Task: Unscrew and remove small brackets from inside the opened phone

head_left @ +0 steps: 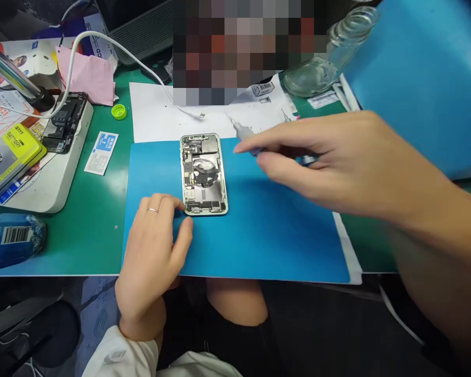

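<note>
An opened phone with its inner parts showing [204, 175] lies on a blue mat [259, 235]. My left hand [153, 251], a ring on one finger, rests at the phone's lower left corner, fingers bent and thumb apart, with nothing in it. To the right of the phone and above the mat, my right hand [329, 162] pinches a grey pen-like tool [243, 133] between thumb and fingers. The tool's thin tip points up and left, apart from the phone. My right palm and some of its fingers are hidden.
White paper [153, 115] lies behind the mat, with a white cable [121, 47] ending on it. Glass jar [314, 73] at the back right. On the left are another opened phone [65, 123], a yellow battery box [15, 157], a green cap [119, 111] and a blue bottle [13, 241].
</note>
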Available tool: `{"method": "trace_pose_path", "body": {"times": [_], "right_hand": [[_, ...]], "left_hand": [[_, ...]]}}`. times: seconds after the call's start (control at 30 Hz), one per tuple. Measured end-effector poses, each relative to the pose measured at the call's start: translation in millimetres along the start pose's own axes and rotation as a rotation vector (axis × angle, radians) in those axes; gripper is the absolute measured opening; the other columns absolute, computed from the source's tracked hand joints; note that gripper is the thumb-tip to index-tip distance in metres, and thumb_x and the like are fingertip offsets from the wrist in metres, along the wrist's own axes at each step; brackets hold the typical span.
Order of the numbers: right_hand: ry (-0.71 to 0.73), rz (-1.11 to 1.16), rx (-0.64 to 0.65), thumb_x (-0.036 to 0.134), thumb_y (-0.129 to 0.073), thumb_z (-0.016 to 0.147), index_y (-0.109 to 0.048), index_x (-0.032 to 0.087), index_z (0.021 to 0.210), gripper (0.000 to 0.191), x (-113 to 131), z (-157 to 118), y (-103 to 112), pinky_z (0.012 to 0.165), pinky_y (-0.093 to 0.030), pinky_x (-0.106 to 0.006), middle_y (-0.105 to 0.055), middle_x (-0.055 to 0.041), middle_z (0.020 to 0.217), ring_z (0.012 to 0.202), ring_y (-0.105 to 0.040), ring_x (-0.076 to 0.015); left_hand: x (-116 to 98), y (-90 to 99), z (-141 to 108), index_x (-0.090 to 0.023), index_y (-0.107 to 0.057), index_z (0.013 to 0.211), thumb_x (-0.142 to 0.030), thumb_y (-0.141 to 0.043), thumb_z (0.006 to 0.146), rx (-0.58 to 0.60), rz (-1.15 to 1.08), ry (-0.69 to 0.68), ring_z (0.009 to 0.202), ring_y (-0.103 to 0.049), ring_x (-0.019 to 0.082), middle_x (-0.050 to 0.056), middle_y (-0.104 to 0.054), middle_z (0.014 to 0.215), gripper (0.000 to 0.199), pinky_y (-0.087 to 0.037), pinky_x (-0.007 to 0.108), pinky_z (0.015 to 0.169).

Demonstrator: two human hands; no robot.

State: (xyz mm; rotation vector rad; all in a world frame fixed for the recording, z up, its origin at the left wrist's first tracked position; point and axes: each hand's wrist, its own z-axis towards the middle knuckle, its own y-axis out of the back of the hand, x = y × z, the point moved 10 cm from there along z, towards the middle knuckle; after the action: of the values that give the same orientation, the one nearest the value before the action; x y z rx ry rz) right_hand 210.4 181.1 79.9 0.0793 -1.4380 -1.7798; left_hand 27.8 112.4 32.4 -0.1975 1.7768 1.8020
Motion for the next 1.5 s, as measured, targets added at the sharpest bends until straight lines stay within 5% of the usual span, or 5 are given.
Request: {"method": "trace_pose_path", "body": {"times": [0.13, 0.2, 0.4, 1.13, 1.5], "right_hand": [[0.162, 0.091, 0.054, 0.046, -0.060, 0.105, -0.062, 0.023, 0.135, 0.037, 9.6, -0.4, -14.8, 0.084, -0.060, -0.032, -0.077, -0.0045, 0.112, 0.095, -0.074, -0.0190], [0.285, 0.015, 0.094, 0.036, -0.056, 0.108, -0.057, 0.024, 0.137, 0.031, 18.6, -8.7, -27.7, 0.089, -0.058, -0.034, -0.076, -0.0052, 0.112, 0.101, -0.071, -0.0206], [0.424, -0.165, -0.145, 0.012, -0.062, 0.100, -0.065, 0.023, 0.109, 0.015, 36.3, -15.2, -25.8, 0.064, -0.046, -0.033, -0.063, 0.0006, 0.070, 0.066, -0.054, -0.0177], [0.329, -0.155, -0.235, 0.016, -0.063, 0.102, -0.069, 0.015, 0.112, 0.012, 15.3, -6.4, -14.9, 0.069, -0.051, -0.028, -0.070, -0.0008, 0.074, 0.069, -0.061, -0.0153], [0.294, -0.332, 0.045, 0.007, -0.048, 0.102, -0.073, 0.014, 0.113, 0.028, -2.9, -4.9, -37.7, 0.071, -0.042, -0.032, -0.069, -0.0065, 0.085, 0.079, -0.057, -0.0205]], "left_hand": [[-1.1, -1.5, -0.3, -0.022, -0.053, 0.112, -0.021, -0.052, 0.107, -0.016, 0.003, -0.019, 0.100, -0.056, 0.024, 0.006, -0.064, 0.111, 0.006, -0.045, 0.039, 0.086], [-3.6, -2.3, -1.1, -0.023, -0.052, 0.113, -0.020, -0.052, 0.107, -0.020, 0.006, -0.024, 0.101, -0.056, 0.024, 0.005, -0.064, 0.112, 0.006, -0.045, 0.040, 0.085], [-3.9, -2.0, -1.0, -0.023, -0.052, 0.113, -0.020, -0.052, 0.107, -0.025, 0.004, -0.010, 0.098, -0.056, 0.023, 0.005, -0.065, 0.110, 0.006, -0.045, 0.039, 0.084], [-6.3, -4.6, -1.0, -0.022, -0.054, 0.122, -0.028, -0.053, 0.109, -0.025, 0.128, -0.092, 0.105, -0.056, 0.026, 0.008, -0.062, 0.118, 0.014, -0.043, 0.041, 0.088], [-5.1, -3.8, -2.0, -0.024, -0.055, 0.118, -0.026, -0.053, 0.109, -0.029, 0.100, -0.069, 0.104, -0.056, 0.024, 0.005, -0.063, 0.116, 0.010, -0.045, 0.038, 0.088]]}}
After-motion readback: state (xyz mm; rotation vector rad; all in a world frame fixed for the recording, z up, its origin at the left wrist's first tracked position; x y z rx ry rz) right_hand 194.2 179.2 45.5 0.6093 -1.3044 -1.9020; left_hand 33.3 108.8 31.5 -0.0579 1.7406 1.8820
